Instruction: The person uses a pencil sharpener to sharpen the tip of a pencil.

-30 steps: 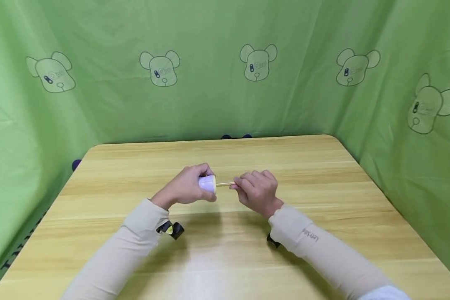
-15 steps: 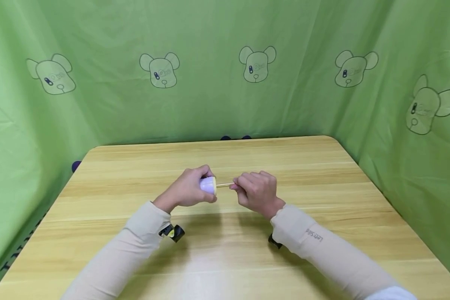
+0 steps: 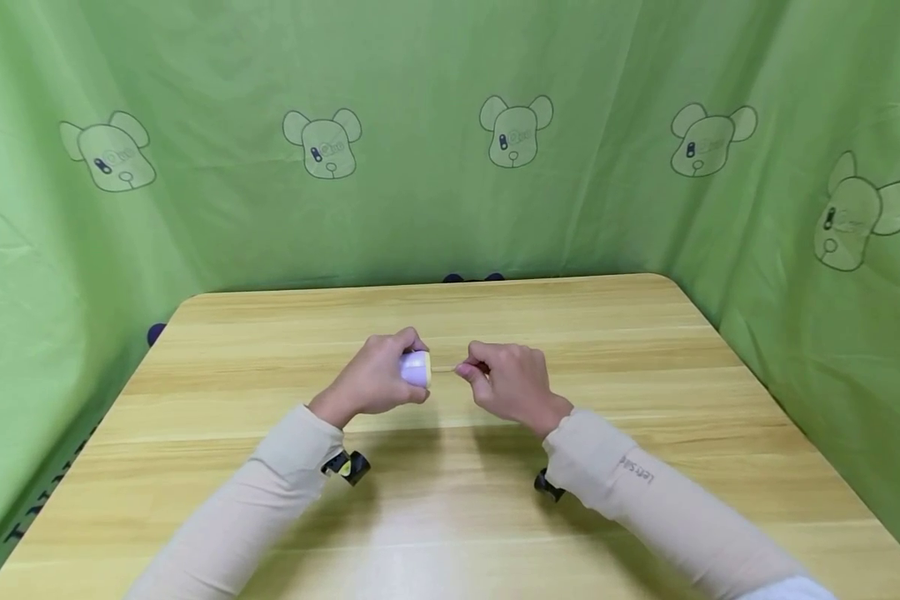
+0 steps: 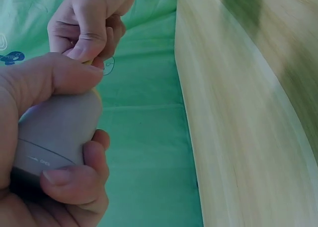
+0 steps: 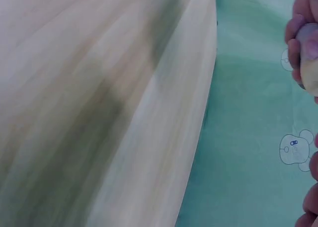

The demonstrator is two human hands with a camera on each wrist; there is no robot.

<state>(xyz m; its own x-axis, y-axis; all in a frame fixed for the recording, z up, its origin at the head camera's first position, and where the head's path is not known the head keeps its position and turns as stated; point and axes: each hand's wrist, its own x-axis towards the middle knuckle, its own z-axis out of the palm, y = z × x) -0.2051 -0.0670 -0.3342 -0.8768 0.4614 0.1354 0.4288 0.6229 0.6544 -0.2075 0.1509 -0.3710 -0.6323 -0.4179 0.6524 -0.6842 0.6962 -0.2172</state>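
My left hand (image 3: 375, 377) holds a small lilac pencil sharpener (image 3: 414, 369) sideways above the table, its pale yellow end facing right. In the left wrist view the sharpener's body (image 4: 62, 125) bears a seam line and the word OPEN, with a dark band at its base. A thin pencil (image 3: 443, 369) runs level from the yellow end to my right hand (image 3: 512, 380). Thumb and curled fingers of that hand pinch the pencil and hide its far end. At the right wrist view's edge, the sharpener's yellow end (image 5: 310, 78) shows among the left fingers.
A wood-grain table (image 3: 450, 508) with rounded far corners lies under both hands. Green curtains (image 3: 420, 208) printed with mouse-like heads stand behind it and along both sides. Each beige sleeve has a small black camera (image 3: 347, 467) strapped at the wrist.
My right hand has turned its grip on the pencil, thumb now showing in front, and shifted slightly left; less pencil shows between the hands. The left hand stays nearly still.
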